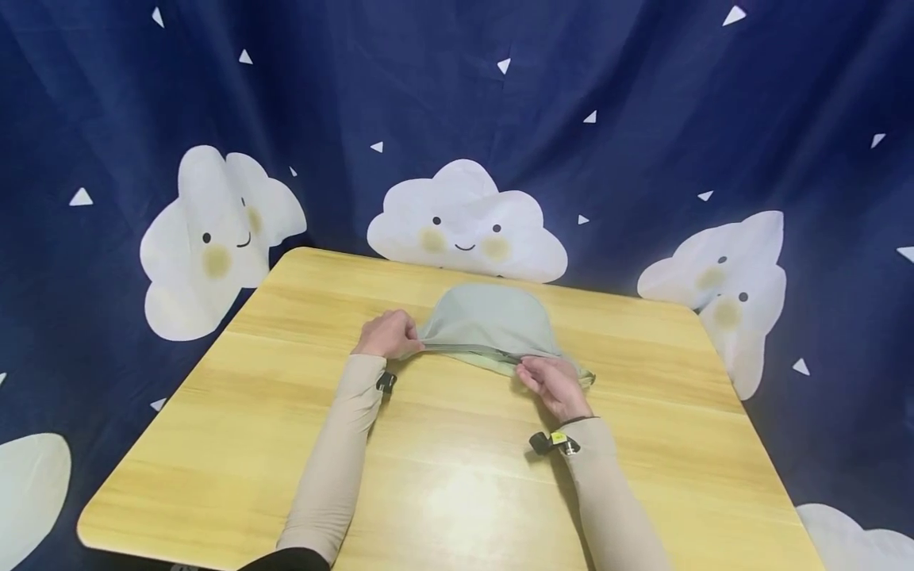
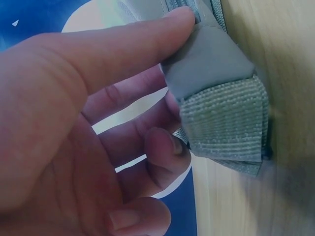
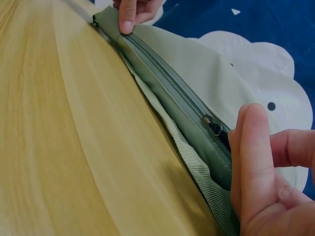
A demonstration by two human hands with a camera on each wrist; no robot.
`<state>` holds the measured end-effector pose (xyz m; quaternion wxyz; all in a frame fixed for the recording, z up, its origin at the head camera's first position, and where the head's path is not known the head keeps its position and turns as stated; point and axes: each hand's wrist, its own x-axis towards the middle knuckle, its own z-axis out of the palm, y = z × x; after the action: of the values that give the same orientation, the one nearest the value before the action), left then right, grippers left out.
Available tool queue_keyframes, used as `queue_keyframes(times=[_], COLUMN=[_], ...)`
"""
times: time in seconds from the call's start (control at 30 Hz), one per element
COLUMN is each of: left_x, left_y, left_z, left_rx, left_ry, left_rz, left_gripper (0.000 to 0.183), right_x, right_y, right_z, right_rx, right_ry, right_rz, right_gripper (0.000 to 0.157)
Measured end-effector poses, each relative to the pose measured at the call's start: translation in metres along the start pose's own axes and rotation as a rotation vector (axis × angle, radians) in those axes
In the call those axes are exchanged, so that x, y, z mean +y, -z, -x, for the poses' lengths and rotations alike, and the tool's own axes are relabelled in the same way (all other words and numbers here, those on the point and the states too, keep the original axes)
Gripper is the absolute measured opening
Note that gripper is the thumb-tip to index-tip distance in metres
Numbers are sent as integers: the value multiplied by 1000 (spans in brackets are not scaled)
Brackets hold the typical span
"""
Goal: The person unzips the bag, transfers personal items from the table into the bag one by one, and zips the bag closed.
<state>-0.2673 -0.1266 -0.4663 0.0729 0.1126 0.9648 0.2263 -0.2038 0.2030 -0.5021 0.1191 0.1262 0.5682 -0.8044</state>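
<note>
A grey-green waist bag (image 1: 493, 317) lies near the far side of the table, its long zipper (image 3: 167, 73) facing the person. My left hand (image 1: 389, 335) pinches the bag's left end. In the left wrist view, the thumb (image 2: 142, 44) presses beside the zipper's end, and a webbing piece (image 2: 224, 120) hangs below it. At the bag's right part, my right hand (image 1: 553, 385) pinches the black pull tab (image 3: 223, 135) by the zipper slider (image 3: 211, 124). The fingers hide the tab's far end and the zipper beyond.
A webbing strap (image 3: 197, 164) runs along the bag's near edge on the wooden table (image 1: 286, 444). Behind the table hangs a dark blue curtain (image 1: 428, 79) with smiling clouds. Each wrist wears a small black camera (image 1: 543, 444).
</note>
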Motion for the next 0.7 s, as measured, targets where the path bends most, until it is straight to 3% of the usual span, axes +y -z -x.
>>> queue_keyframes(times=[0.33, 0.7], left_x=[1, -2], left_y=[-1, -2], left_z=[6, 4], left_rx=[12, 20], left_ry=[5, -3], left_rz=[16, 4], left_gripper=[24, 25], right_x=[3, 5], right_y=[-1, 1], right_z=[1, 1], right_rx=[33, 9], right_ry=[2, 9], right_rz=[2, 34], right_gripper=[11, 14])
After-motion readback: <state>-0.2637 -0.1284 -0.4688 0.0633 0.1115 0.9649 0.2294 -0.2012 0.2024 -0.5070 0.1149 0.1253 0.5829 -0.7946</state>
